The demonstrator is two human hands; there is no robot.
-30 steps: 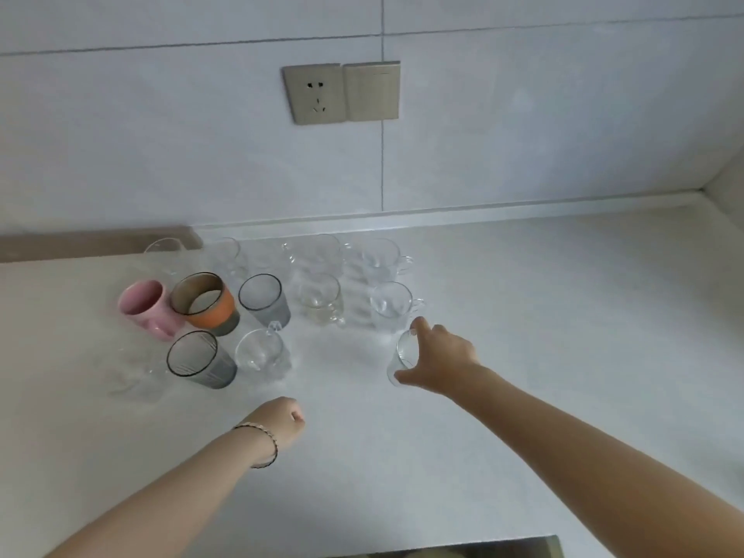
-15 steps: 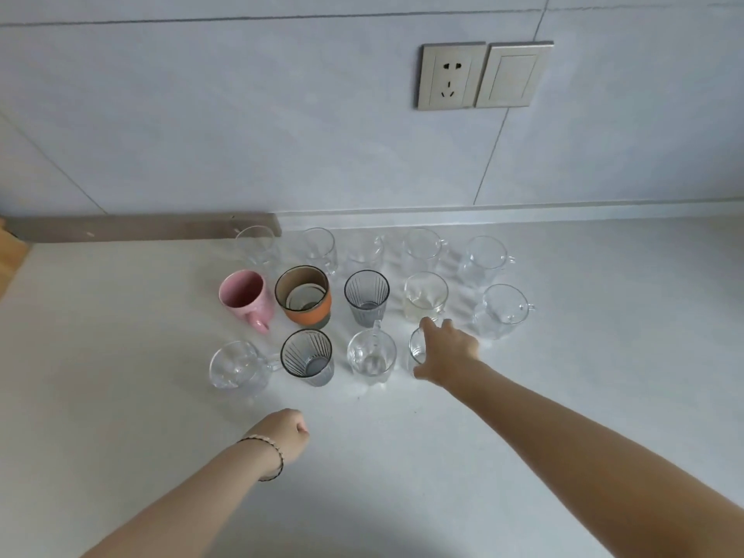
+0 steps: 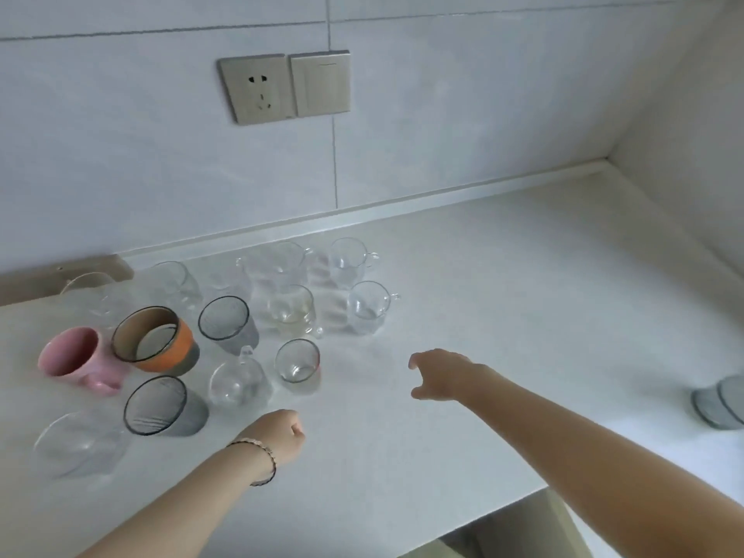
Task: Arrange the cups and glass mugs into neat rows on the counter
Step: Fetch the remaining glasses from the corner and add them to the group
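My right grip (image 3: 441, 372) hovers over the white worktop (image 3: 503, 296). Its fingers are apart and loosely bent, and nothing is in it. It is near the small clear glass (image 3: 298, 362), on its right side, and does not touch it. My left grip (image 3: 284, 434) is closed together as a fist with nothing inside. It is low over the worktop, in front of the clear glass mug (image 3: 237, 380). A thin bracelet (image 3: 263, 461) is on that wrist.

The cups stand as a group on the left part of the worktop, in about three rows. The front row, from the left, has a blurred clear mug (image 3: 76, 441), a dark ribbed glass (image 3: 157, 404), the clear glass mug and the small clear glass. Behind them stand a pink mug (image 3: 72, 354), an orange and grey mug (image 3: 155, 340), a second dark glass (image 3: 225, 320) and two clear mugs (image 3: 292, 312) (image 3: 368, 306). More clear mugs (image 3: 348, 261) stand along the wall; they are too blurred for me to count.

One grey glass (image 3: 720, 400) stands at the far right, well apart from the group and cut by the frame edge. A socket (image 3: 257, 88) and a switch (image 3: 320, 84) are on the wall above.
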